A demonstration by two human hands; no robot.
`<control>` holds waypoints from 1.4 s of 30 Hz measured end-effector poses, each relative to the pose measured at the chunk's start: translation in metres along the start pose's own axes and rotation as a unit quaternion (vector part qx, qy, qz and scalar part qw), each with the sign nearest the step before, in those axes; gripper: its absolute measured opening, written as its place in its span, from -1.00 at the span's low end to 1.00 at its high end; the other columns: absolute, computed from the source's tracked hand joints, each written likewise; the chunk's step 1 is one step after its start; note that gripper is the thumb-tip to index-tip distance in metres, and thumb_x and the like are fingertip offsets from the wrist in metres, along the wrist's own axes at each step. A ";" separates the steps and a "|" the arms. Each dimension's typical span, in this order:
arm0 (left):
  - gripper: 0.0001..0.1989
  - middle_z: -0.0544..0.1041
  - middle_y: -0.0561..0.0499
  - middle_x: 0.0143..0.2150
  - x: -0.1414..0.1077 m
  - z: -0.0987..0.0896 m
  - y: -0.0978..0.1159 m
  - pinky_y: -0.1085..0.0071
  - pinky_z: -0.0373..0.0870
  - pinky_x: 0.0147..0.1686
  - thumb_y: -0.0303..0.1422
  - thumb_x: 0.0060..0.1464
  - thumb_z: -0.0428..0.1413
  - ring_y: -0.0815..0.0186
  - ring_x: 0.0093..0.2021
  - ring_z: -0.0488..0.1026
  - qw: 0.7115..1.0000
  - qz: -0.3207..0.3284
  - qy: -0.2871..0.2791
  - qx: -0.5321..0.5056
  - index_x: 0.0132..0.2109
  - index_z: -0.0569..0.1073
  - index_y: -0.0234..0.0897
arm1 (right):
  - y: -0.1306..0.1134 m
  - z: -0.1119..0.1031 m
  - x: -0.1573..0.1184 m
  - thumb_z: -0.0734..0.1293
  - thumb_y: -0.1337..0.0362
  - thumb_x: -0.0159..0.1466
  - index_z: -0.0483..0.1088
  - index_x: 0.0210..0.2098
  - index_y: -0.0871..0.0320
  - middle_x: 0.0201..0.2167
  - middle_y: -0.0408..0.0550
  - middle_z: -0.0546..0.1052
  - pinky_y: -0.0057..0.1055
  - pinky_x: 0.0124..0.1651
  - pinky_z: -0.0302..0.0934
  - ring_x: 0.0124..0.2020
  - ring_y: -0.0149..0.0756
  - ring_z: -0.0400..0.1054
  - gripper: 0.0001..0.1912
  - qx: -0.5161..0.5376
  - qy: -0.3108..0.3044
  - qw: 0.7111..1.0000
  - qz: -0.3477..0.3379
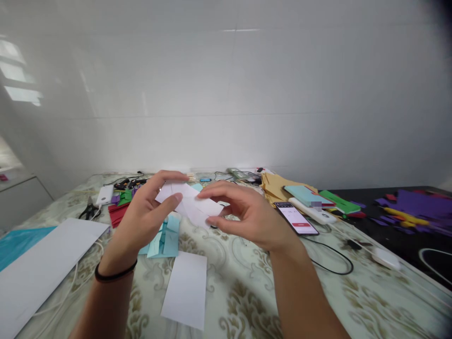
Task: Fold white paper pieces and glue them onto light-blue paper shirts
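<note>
Between my two hands, above the patterned tabletop, is a folded piece of white paper (pixel 190 205). My left hand (pixel 150 207) grips its left part, with the thumb on the near face and the fingers behind. My right hand (pixel 243 212) pinches its right end between thumb and fingers. Below, a white paper rectangle (pixel 187 289) lies flat on the table. Just behind that sit folded light-blue papers (pixel 165 240), partly covered by my left hand. A dark band (pixel 116 273) circles my left wrist.
At left lie a large white sheet (pixel 52 268), a blue sheet (pixel 21 240), scissors (pixel 89 210) and red folded paper (pixel 118 214). To the right are a lit phone (pixel 297 219), a power strip (pixel 314 212), cables, and stacked coloured papers (pixel 303 194). Purple pieces (pixel 420 207) cover a black surface.
</note>
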State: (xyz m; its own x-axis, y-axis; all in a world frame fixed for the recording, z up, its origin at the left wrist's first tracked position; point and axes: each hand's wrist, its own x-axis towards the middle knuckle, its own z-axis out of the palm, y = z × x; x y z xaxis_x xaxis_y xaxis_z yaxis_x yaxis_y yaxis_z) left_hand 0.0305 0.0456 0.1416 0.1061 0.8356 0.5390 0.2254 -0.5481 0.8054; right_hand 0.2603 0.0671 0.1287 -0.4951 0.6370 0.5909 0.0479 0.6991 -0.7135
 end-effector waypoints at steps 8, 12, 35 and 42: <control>-0.81 0.60 0.06 -0.29 0.001 0.003 0.001 0.42 0.25 -0.35 -0.41 0.22 0.14 0.33 -0.36 0.39 0.999 -0.008 -0.005 0.040 -0.22 0.67 -0.15 | -0.001 0.003 0.000 0.31 0.58 0.17 0.51 0.10 -0.04 0.16 0.01 0.48 -0.35 -0.11 0.44 0.18 -0.13 0.41 -0.41 -0.038 -0.003 0.999 -0.029; -0.82 0.47 0.11 -0.48 -0.001 0.004 -0.002 0.43 0.05 -0.51 -0.34 0.24 0.17 0.40 -0.54 0.19 0.998 -0.060 -0.007 0.010 -0.13 0.68 -0.16 | -0.002 0.004 0.000 0.36 0.54 0.18 0.52 0.08 -0.05 0.22 0.00 0.46 -0.31 -0.06 0.43 0.25 -0.10 0.37 -0.46 -0.052 0.011 0.998 -0.028; -0.81 0.60 0.11 -0.24 -0.002 0.011 0.001 0.53 0.34 -0.40 -0.46 0.27 0.11 0.39 -0.33 0.47 0.998 0.026 -0.028 0.057 -0.15 0.61 -0.13 | 0.004 0.014 0.007 0.43 0.46 0.29 0.62 -0.18 0.04 -0.17 -0.10 0.66 -0.30 -0.09 0.43 -0.11 -0.26 0.55 -0.79 -0.064 0.123 0.989 -0.045; -0.96 0.64 0.12 -0.30 -0.002 0.017 -0.002 0.51 0.42 -0.31 -0.44 0.18 0.26 0.38 -0.32 0.53 0.987 0.100 0.009 0.128 -0.24 0.58 -0.19 | 0.001 0.017 0.007 0.42 0.37 0.34 0.60 -0.24 0.06 -0.25 -0.12 0.66 -0.36 -0.19 0.38 -0.19 -0.28 0.53 -0.90 -0.092 0.154 0.984 -0.020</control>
State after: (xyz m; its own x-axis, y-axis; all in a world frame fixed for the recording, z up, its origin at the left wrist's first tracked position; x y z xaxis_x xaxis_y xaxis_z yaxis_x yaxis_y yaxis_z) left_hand 0.0465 0.0454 0.1351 0.1559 0.7090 0.6877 0.4385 -0.6736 0.5950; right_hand 0.2423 0.0673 0.1257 -0.2144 0.6568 0.7229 0.2042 0.7540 -0.6244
